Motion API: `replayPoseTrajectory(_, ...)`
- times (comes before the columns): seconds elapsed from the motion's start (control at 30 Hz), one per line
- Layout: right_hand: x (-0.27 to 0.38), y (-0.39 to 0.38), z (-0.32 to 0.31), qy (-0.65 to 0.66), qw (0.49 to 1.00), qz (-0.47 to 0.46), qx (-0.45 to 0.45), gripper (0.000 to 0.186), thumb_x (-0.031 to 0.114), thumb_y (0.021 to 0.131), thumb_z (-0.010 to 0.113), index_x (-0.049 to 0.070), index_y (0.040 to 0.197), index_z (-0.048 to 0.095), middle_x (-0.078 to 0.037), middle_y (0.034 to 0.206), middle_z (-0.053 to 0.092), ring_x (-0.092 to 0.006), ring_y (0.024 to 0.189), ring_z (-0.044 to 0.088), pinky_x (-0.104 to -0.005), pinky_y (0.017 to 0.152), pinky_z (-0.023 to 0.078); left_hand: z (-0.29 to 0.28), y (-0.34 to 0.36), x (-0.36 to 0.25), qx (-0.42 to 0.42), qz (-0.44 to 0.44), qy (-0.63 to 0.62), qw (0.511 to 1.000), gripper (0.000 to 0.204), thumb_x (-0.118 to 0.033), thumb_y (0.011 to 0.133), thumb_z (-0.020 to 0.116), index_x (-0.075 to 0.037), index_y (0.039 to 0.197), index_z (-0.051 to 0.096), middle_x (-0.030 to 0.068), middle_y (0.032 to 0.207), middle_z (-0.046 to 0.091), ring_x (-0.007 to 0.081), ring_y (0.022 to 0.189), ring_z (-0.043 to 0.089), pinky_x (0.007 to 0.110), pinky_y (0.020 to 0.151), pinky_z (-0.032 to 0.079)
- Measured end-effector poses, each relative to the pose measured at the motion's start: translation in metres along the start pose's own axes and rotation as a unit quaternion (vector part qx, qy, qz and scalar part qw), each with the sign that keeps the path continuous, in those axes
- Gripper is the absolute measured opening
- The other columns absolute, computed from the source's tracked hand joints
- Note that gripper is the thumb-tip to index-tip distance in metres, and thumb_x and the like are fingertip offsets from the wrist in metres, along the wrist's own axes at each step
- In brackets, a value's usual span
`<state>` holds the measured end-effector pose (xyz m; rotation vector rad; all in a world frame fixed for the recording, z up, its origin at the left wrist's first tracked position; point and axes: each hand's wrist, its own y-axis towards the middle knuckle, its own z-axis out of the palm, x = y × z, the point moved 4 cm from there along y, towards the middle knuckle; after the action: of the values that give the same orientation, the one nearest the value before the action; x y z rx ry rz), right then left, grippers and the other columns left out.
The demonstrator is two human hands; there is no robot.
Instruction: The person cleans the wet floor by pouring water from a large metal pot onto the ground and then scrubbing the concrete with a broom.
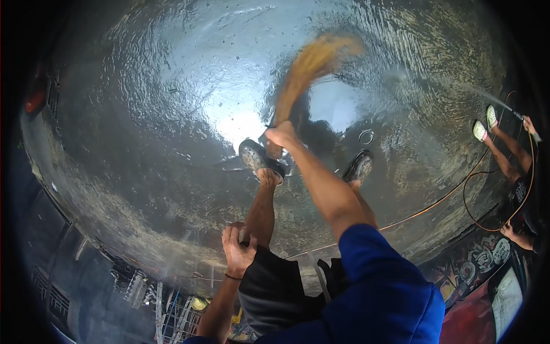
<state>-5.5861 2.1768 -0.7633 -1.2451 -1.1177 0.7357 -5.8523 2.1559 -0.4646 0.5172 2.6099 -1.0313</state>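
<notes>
My right hand (282,136) is closed around the short handle end of a straw broom (299,80). The broom's tan bristles sweep up and to the right over the wet floor, their tips smeared by motion. My left hand (237,250) rests against my left knee, fingers bent but apart, holding nothing. A dark band circles that wrist. Shallow water (189,74) covers the concrete and mirrors bright light. My feet, in dark clogs with holes (252,156), stand on either side of the broom handle.
At the far right another person in light clogs (480,131) sprays water from a wand (517,115). An orange hose (444,198) runs across the floor behind my legs. A metal rack (172,312) stands lower left, a painted wall (475,264) lower right, and a red object (35,101) far left.
</notes>
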Motion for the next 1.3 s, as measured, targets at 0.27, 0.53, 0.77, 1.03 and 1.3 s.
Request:
replayPoseTrajectory(0.27,-0.005,-0.085,-0.033,-0.201,0.972,-0.101,0.061,0.059,0.017,0.079,0.076,-0.01,0.131,0.064,-0.032,0.118,0.073,-0.0398,0.116,0.073,-0.0421,0.096,0.058,0.029,-0.003,-0.037,0.021,0.026,0.009,0.999,0.034,-0.017,0.079,0.077,-0.007,0.111,0.067,0.0119,0.118,0.066,0.0371,0.112,0.06,0.049,0.099,0.047)
replayPoseTrajectory(0.53,-0.086,-0.158,-0.249,-0.059,0.977,-0.16,-0.128,0.053,0.003,0.084,0.079,-0.004,0.133,0.058,-0.012,0.09,0.072,-0.0172,0.065,0.07,-0.0338,0.057,0.056,0.035,-0.012,-0.03,0.05,0.007,0.011,0.999,0.034,-0.016,0.079,0.077,-0.006,0.11,0.067,0.013,0.119,0.065,0.0376,0.115,0.059,0.049,0.1,0.046)
replayPoseTrajectory(0.77,0.001,0.001,-0.273,0.181,0.961,-0.081,-0.195,0.017,0.015,0.09,0.072,0.001,0.082,0.065,-0.008,0.069,0.066,-0.0193,0.052,0.063,-0.0357,0.046,0.053,0.001,0.007,-0.017,0.027,0.051,-0.029,0.998,0.033,-0.013,0.076,0.078,-0.006,0.106,0.068,0.0136,0.117,0.066,0.0373,0.112,0.06,0.049,0.099,0.047)
replayPoseTrajectory(1.03,0.145,0.057,0.111,-0.076,0.989,-0.112,0.066,0.038,0.017,0.078,0.08,-0.014,0.099,0.074,-0.02,0.089,0.079,-0.0272,0.085,0.079,-0.0357,0.079,0.062,-0.049,0.037,0.026,-0.052,0.021,-0.1,0.993,0.03,-0.01,0.076,0.076,-0.007,0.104,0.067,0.0112,0.111,0.066,0.035,0.104,0.062,0.047,0.094,0.048)
replayPoseTrajectory(1.3,0.193,-0.074,0.161,-0.184,0.949,-0.129,0.222,0.043,0.018,0.082,0.082,-0.007,0.115,0.069,-0.016,0.091,0.078,-0.0194,0.071,0.075,-0.0363,0.069,0.059,-0.044,0.034,0.042,-0.028,0.016,-0.122,0.992,0.028,-0.014,0.078,0.075,-0.007,0.104,0.068,0.0107,0.114,0.066,0.0345,0.105,0.061,0.046,0.093,0.048)
